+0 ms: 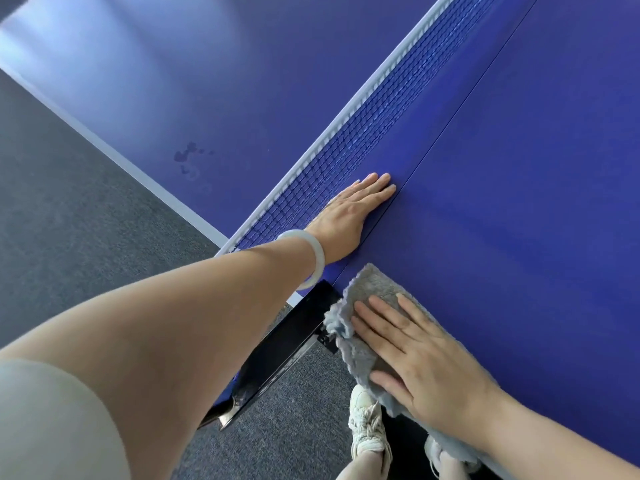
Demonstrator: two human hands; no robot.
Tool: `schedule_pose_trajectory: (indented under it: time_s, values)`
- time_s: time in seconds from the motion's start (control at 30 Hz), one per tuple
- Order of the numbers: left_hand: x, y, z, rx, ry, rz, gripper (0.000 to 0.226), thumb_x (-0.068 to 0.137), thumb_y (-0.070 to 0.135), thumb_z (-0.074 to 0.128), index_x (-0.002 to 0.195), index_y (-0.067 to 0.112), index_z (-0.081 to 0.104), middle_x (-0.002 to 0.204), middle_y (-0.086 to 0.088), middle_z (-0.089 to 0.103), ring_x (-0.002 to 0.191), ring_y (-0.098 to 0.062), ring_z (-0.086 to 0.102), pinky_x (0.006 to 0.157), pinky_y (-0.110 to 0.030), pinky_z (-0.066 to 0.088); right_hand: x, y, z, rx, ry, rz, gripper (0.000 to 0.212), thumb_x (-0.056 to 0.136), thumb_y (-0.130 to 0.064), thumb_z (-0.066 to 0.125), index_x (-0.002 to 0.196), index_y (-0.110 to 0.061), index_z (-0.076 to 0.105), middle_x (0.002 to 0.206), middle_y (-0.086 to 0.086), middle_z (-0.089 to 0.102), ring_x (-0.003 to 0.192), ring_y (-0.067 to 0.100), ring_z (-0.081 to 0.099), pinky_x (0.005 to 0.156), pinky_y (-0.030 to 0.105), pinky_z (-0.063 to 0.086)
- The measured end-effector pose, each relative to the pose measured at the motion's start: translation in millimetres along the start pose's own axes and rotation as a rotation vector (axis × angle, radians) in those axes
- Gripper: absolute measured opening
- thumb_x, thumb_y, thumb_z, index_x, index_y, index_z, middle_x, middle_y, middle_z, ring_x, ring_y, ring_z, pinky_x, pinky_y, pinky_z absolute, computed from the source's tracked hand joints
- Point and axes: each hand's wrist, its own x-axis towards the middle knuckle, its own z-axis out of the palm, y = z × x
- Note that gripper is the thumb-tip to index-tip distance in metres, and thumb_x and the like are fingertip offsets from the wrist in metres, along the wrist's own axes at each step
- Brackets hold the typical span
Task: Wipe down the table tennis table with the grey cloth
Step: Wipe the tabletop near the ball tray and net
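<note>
Grey, fluffy cloth (372,299) lies on the blue table (519,168) at its near edge, just beside the net (363,126), with part of the fabric hanging over the edge. The right hand (422,355) presses flat on top of the cloth; its grip is not closed, fingers extended and spread, palm down. The left hand (349,216) rests flat on the table surface alongside the base of the net, fingers straight and together, holding nothing. A pale bangle (313,258) sits on the left wrist. Dark spots (188,157) mark the table half beyond the net. A black net bracket (291,344) projects from the table edge above grey carpet (69,220). A light shoe (367,420) shows below the table edge.
</note>
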Motion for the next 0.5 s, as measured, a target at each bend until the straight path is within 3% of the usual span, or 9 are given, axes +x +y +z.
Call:
schedule_pose_trajectory:
  time_s: [0.13, 0.23, 0.37, 0.5]
  values:
    - [0, 2, 1, -0.003, 0.008, -0.011, 0.072, 0.088, -0.014, 0.027, 0.154, 0.014, 0.03, 0.163, -0.004, 0.021, 0.153, -0.019, 0.011, 0.123, -0.026, 0.002, -1, 1, 1, -0.029, 0.006, -0.107, 0.053, 0.101, -0.037, 0.041, 0.153, -0.024, 0.037, 0.162, -0.001, 0.028, 0.152, 0.02, 0.017, 0.12, 0.049, 0.016]
    - [-1, 3, -1, -0.003, -0.005, -0.012, 0.072, 0.088, -0.013, 0.028, 0.154, 0.013, 0.029, 0.163, -0.005, 0.02, 0.153, -0.019, 0.011, 0.123, -0.024, 0.0, 5, 3, 1, -0.009, 0.011, -0.16, 0.051, 0.097, -0.035, 0.044, 0.148, -0.029, 0.045, 0.156, 0.0, 0.038, 0.149, 0.021, 0.027, 0.118, 0.05, 0.019]
    - [0, 4, -5, 0.001, -0.042, -0.023, 0.073, 0.088, -0.013, 0.027, 0.156, 0.014, 0.026, 0.164, -0.003, 0.017, 0.153, -0.019, 0.008, 0.122, -0.021, -0.002, -5, 31, -7, -0.011, 0.012, -0.235, 0.055, 0.088, -0.031, 0.059, 0.143, -0.03, 0.053, 0.154, 0.003, 0.044, 0.146, 0.022, 0.035, 0.117, 0.049, 0.022]
    - [1, 5, -6, -0.006, -0.056, -0.042, 0.071, 0.09, -0.013, 0.027, 0.156, 0.013, 0.026, 0.165, -0.003, 0.016, 0.153, -0.018, 0.007, 0.123, -0.024, -0.001, -7, 76, -26, 0.046, 0.165, 0.182, 0.055, 0.093, -0.016, 0.035, 0.148, -0.02, 0.042, 0.155, 0.008, 0.04, 0.145, 0.028, 0.035, 0.119, 0.049, 0.022]
